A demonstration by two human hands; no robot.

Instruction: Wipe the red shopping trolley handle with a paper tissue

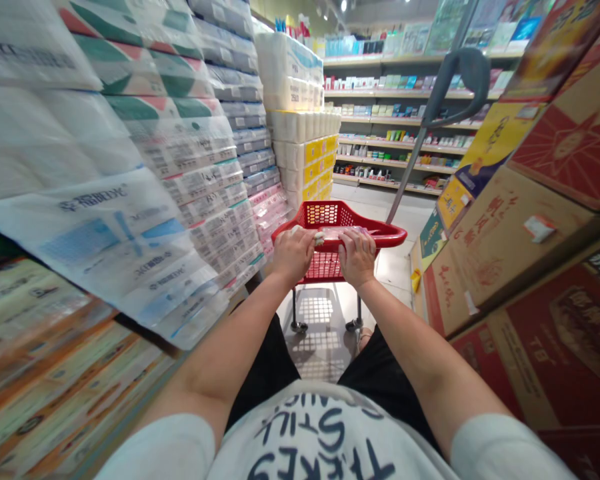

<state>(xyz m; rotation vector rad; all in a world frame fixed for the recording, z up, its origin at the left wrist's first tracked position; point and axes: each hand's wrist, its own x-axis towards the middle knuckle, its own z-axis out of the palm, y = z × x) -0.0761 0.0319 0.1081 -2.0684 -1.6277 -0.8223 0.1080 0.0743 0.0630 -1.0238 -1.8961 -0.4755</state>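
Note:
A red plastic shopping cart [325, 272] stands right in front of me on dark legs with casters. My left hand [294, 255] is closed over the left part of its red handle [393, 238]. Something small and pale shows by the fingertips of that hand; I cannot tell what it is. On the same handle, a little to the right, my right hand [357, 253] wraps its fingers over the bar. Between the hands a pale label strip lies on the handle. No goods show in the visible part of the basket.
Stacked packs of tissue paper [195, 153] line the left side. Cardboard boxes [485, 247] are piled along the right. A grey pole with a looped handle [455, 87] slants up at the right of the cart. Shelves of small goods [380, 120] stand ahead, beyond a pale tiled floor [395, 267].

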